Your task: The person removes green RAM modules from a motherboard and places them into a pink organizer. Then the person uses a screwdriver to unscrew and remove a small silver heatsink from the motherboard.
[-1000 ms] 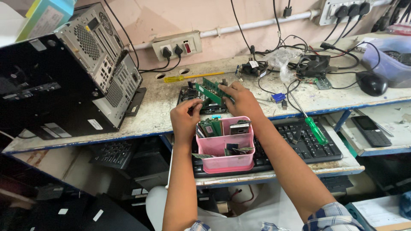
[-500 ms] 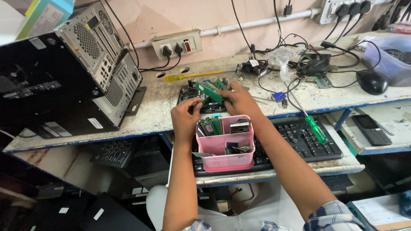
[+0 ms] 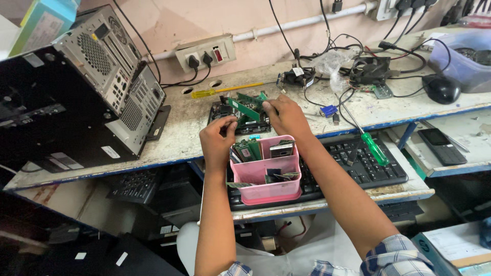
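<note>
Two hands at work over the dark circuit board [image 3: 238, 116] on the bench, behind the pink bin [image 3: 266, 174]. Right hand [image 3: 287, 116] pinches a green memory stick [image 3: 244, 109], tilted, narrow, chips showing; left hand [image 3: 219, 140] closes on its lower end. I judge the seating step is in hand; next I need square alignment with the slot, then even pressure

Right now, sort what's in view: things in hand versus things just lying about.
In hand: green memory stick held between left hand and right hand; circuit board beneath; pink parts bin.

Lying about: yellow screwdriver, green screwdriver, keyboard, mouse, computer case.
</note>
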